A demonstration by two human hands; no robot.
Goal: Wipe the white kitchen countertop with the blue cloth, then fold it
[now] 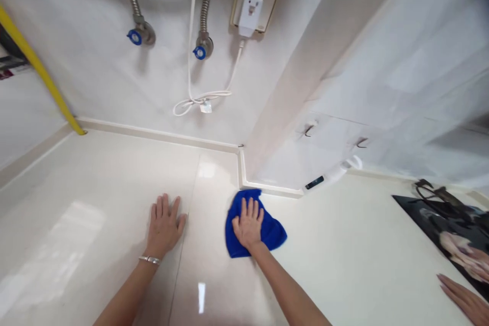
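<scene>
My right hand (248, 224) lies flat, fingers spread, pressed on a blue cloth (273, 232) on the glossy cream countertop (95, 198), close to the inner corner of the wall. My left hand (165, 224) rests flat on the bare counter to the left of the cloth, fingers apart, with a silver bracelet (149, 260) on the wrist. Neither hand grips anything.
White tiled wall behind carries two hoses with blue valves (134, 36) (199, 52), a socket with a white plug (250, 12) and a coiled cable (200, 99). A yellow pipe (42, 74) runs at left. A black hob (451, 229) sits at right, another person's hand (464, 300) beside it.
</scene>
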